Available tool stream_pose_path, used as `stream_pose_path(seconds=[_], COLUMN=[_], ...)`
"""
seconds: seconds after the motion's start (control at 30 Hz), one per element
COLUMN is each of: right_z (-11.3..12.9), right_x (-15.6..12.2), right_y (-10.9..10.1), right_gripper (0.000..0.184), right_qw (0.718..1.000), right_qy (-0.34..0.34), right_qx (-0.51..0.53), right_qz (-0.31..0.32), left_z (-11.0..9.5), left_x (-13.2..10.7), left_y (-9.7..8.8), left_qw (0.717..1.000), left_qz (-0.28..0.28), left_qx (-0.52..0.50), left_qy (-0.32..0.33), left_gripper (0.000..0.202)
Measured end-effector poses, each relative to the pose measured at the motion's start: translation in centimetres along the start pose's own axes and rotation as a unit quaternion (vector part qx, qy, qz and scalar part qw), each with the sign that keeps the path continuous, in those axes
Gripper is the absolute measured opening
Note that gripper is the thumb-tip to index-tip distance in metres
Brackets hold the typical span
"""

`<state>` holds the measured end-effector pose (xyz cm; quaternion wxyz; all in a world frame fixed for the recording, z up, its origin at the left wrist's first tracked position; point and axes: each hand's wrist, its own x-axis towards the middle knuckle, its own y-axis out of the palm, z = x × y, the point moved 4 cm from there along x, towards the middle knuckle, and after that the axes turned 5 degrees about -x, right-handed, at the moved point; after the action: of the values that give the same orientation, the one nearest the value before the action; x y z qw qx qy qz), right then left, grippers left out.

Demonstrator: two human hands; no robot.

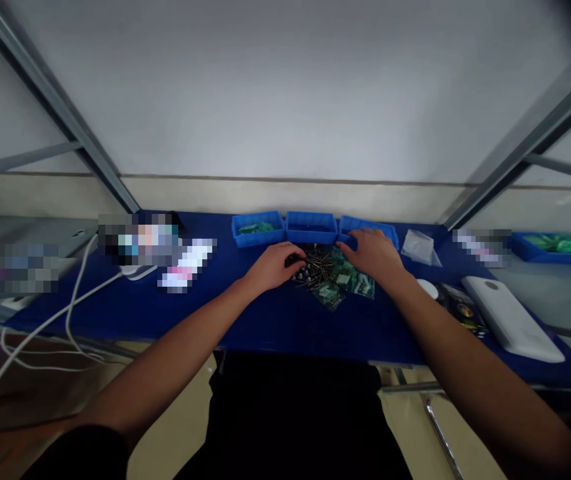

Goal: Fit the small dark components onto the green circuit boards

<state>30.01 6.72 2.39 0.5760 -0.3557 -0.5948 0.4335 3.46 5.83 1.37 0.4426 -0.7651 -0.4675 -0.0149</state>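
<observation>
Head view: screws (320,269) and green packets (330,295) lie mid-table, before three blue bins (311,236); clear bag (418,247) and white case (512,319) sit rightward. Left hand (279,264) curls at the screws, grip unclear; right hand (376,253), fingers parted, partly hides the right bin (365,223).

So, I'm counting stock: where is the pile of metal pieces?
In the head view, the pile of metal pieces lies near the centre of the blue table, between the left hand and right hand, with green packets alongside.
</observation>
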Motion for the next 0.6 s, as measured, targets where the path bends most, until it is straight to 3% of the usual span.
stream_pose_path(seconds=[0.1, 0.3, 0.6], right_z=[0.2, 2.6, 5.5], right_x=[0.2, 0.0, -1.3], right_y=[-0.2, -2.3, -2.9], right_gripper=[0.038, 0.026, 0.019], right_qw=[0.998, 0.965, 0.938], right_qy=[-0.024, -0.152, -0.219], right_qx=[0.036, 0.146, 0.224], right_qz=[-0.05, -0.153, -0.152], left_z=[0.3, 1.0, 0.0], left_x=[0.1, 0.2, 0.3], left_y=[0.0, -0.1, -1.0], left_qw=[1.0, 0.999, 0.995], left_qz=[-0.013, -0.04, -0.091], left_qx=[-0.002, -0.03, -0.015], left_qy=[0.002, -0.002, 0.022], left_gripper=[0.012, 0.02, 0.018])
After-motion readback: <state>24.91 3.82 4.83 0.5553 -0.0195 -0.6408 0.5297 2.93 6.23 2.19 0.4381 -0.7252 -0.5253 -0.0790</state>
